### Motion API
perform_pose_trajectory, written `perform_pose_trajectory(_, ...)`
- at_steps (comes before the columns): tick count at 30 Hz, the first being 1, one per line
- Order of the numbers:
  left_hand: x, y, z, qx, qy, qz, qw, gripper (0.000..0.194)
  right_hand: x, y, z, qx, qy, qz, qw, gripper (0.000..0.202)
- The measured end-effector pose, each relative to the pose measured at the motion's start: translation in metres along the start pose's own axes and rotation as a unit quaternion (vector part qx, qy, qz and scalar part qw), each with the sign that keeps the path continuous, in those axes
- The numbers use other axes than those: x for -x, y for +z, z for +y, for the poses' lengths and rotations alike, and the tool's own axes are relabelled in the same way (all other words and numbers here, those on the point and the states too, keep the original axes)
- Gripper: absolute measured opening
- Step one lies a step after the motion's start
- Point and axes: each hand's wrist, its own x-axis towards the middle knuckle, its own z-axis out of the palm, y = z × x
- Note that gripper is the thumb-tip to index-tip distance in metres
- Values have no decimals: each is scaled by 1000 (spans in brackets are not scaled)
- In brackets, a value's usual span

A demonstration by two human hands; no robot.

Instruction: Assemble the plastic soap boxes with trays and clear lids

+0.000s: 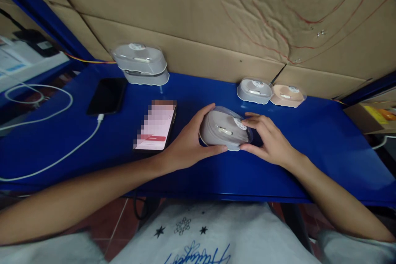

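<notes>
A grey oval case in clear plastic packaging (223, 130) is between my two hands, low over the blue table (198, 177). My left hand (194, 138) wraps round its left side, thumb along the near edge. On the right side, my right hand (267, 138) grips the package, fingertips by a round white sticker on top and thumb at the near lower corner. Just left of my left hand lies a phone with a lit pink screen (156, 128).
Two stacked grey packages (140, 60) stand at the back left; a grey one (255, 90) and a peach one (287, 95) stand at the back right. A dark phone (107, 95) with a white cable lies left. Cardboard (185, 16) lines the back.
</notes>
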Motion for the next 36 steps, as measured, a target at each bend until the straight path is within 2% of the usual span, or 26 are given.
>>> perform_pose_trajectory(5,0,-2,-3,-45,27,-1,999,106,2,4,6,-51,4,-38,998,68)
perform_pose_trajectory(10,-1,-3,-4,-65,33,-7,997,109,3,9,5,-79,-12,-13,997,73)
perform_pose_trajectory(15,-1,-3,-5,-78,39,-4,996,110,4,11,1,-62,-32,10,997,79)
perform_pose_trajectory(24,-3,-4,-3,-47,3,-4,999,108,2,13,1,-36,-74,-13,997,82)
perform_pose_trajectory(28,-5,-5,-3,-46,-4,1,999,103,1,14,-3,-39,-67,-28,997,85)
perform_pose_trajectory(31,-5,-4,-8,-53,-3,-23,998,106,-2,11,-8,-29,-50,-24,998,87)
perform_pose_trajectory(34,-3,-2,-15,-79,13,-60,995,115,-2,0,-7,-17,-46,-51,997,73)
perform_pose_trajectory(36,-1,-1,-18,-97,29,-68,993,113,8,-13,-2,-6,-31,-77,997,65)
